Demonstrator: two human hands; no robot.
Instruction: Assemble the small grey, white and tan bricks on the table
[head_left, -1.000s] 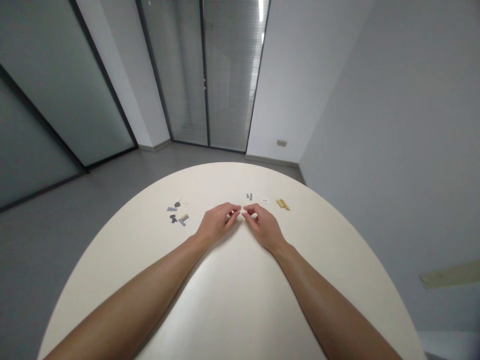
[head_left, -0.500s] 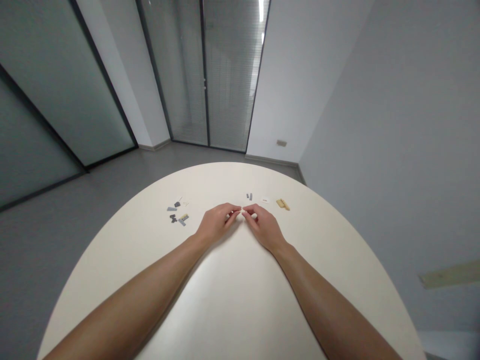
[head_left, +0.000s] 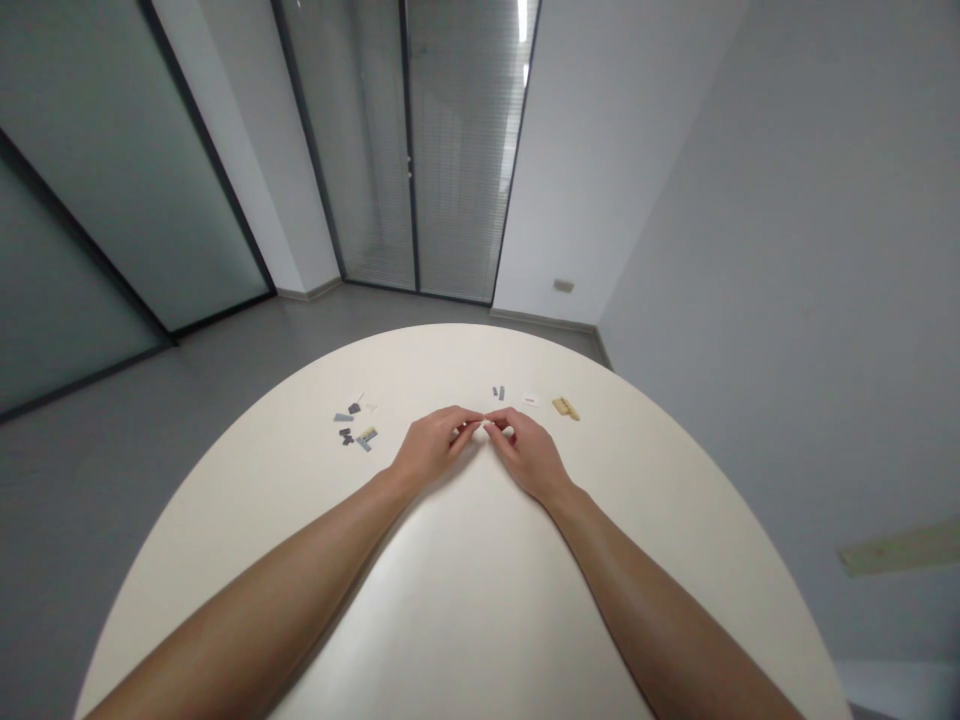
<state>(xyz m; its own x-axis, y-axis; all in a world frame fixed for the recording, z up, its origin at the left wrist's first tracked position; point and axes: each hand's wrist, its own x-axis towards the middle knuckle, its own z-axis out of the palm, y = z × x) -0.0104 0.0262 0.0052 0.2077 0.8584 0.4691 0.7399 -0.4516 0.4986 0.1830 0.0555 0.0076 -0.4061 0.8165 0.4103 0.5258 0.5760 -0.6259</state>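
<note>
My left hand (head_left: 441,438) and my right hand (head_left: 526,447) meet fingertip to fingertip over the middle of the white table. Both are closed in a pinch, thumb against fingers. Whatever lies between the fingertips is tiny and pale, too small to name. Just beyond the fingers lie small grey pieces (head_left: 501,393). A small white piece with a dark mark (head_left: 530,400) is past my right hand, and tan pieces (head_left: 565,408) lie farther right.
Left of my left hand, dark grey pieces (head_left: 346,437), a grey flat piece (head_left: 343,417) and a yellow-and-grey piece (head_left: 367,437) lie scattered. The round white table (head_left: 480,600) has a curved far edge. Glass doors (head_left: 405,150) and walls stand beyond.
The fingertips of both hands have drawn very slightly closer together. The pieces on the table have not moved.
</note>
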